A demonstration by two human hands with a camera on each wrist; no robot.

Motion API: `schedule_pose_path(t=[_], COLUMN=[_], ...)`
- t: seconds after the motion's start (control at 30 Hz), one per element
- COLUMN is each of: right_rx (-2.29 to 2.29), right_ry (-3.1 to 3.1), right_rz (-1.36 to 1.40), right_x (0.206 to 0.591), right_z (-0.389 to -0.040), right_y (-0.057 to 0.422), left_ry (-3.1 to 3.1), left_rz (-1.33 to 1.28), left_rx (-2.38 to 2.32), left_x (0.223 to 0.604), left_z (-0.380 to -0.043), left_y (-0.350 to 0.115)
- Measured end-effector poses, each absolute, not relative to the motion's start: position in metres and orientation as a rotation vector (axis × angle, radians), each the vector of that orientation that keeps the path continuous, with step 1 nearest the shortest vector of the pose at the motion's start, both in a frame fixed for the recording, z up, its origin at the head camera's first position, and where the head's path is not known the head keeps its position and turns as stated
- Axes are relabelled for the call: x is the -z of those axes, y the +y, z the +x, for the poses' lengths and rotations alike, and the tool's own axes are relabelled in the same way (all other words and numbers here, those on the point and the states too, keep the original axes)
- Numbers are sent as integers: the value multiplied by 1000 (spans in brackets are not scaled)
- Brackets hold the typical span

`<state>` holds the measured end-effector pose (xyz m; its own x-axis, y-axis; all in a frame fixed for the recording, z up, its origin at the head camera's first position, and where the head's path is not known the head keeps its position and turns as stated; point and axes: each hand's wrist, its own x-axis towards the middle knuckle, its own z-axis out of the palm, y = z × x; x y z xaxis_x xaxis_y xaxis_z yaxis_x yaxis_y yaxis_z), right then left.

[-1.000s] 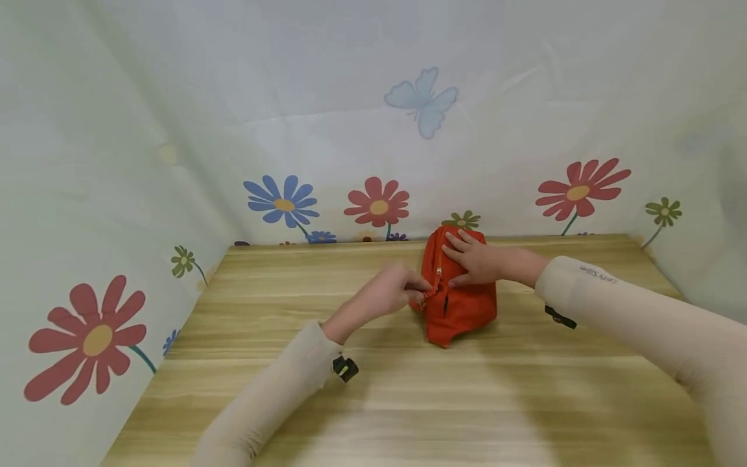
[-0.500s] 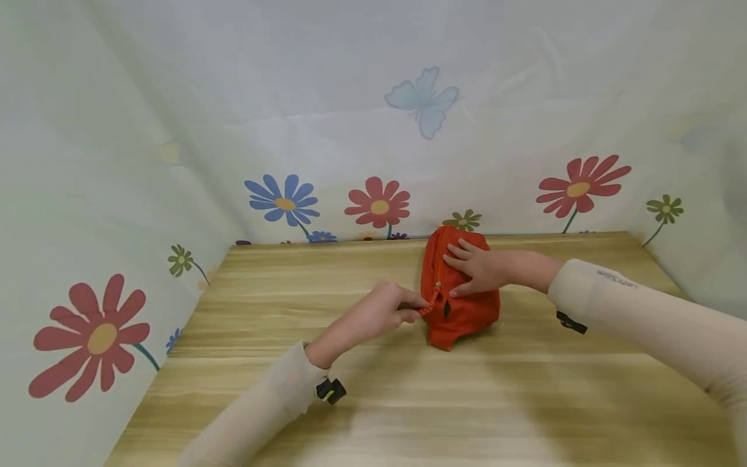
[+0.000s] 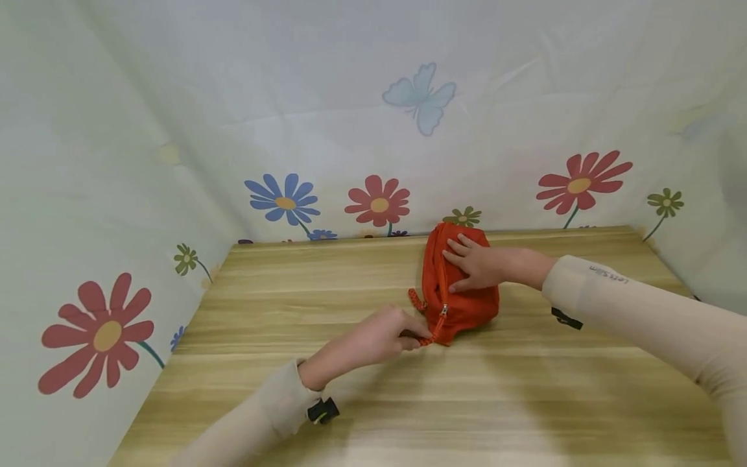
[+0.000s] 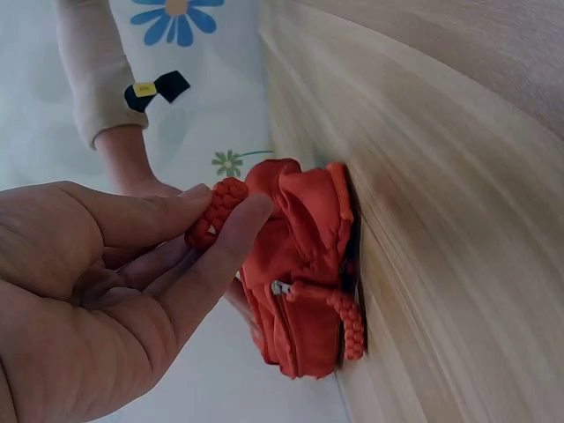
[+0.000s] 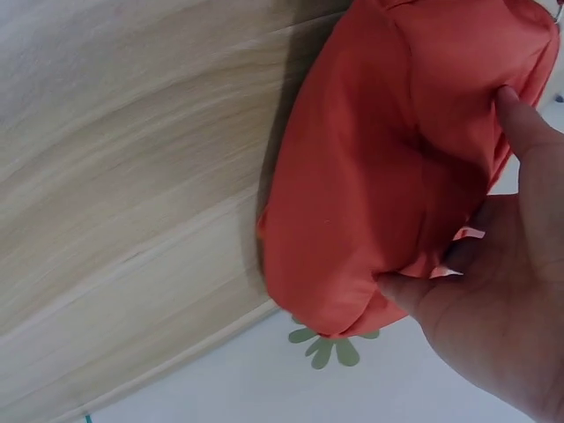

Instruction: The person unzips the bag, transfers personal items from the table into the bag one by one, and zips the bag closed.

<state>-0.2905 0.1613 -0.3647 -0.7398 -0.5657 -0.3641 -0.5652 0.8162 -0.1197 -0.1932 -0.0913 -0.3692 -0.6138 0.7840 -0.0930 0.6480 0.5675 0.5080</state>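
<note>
A red fabric zip pouch (image 3: pixel 469 305) stands at the back of the table, right of the middle. My left hand (image 3: pixel 388 334) pinches the braided red zipper pull (image 4: pixel 218 211) between thumb and fingers, low at the pouch's near end. The metal zip slider (image 3: pixel 445 310) sits just above that pull, close to the near end. My right hand (image 3: pixel 478 264) rests on the pouch's upper right side with its fingers spread; in the right wrist view its fingertips press into the fabric (image 5: pixel 352 176). A second braided pull (image 4: pixel 348 322) hangs loose from a smaller zip on the pouch.
The wood-grain table (image 3: pixel 262 292) meets a pale curtain (image 3: pixel 327 117) printed with flowers and a butterfly, right behind the pouch. The same printed cloth hangs along the left and right sides.
My left hand has drawn the pull and slider down along the zip toward the near end. The small dark gap below the slider no longer shows. My right hand stays on the pouch.
</note>
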Motion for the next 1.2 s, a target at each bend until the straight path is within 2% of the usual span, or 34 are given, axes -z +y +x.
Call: schedule_pose_path(t=[0.2,0.5,0.77,1.03,1.2], right_rx=[45,-56,32,-306,-299], right_ry=[2599,2741,2838,2971,2971], right_rz=[-821,-776,-785,-854,-821], right_x=[366,384,393,397,396], right_z=[-281,-273,-272,-276,-279], right_y=[159,150,157,154,149], left_ry=[2497,2348,2459,2357,2318], left_rz=[1178,1272,1239,1190,1144], left_rx=[-650,-582,-578,-700,-673], left_x=[374,406,398,394,401], left_z=[-193,-174,-182,-180,-180], left_y=[-100,-86,-90,-88,-84])
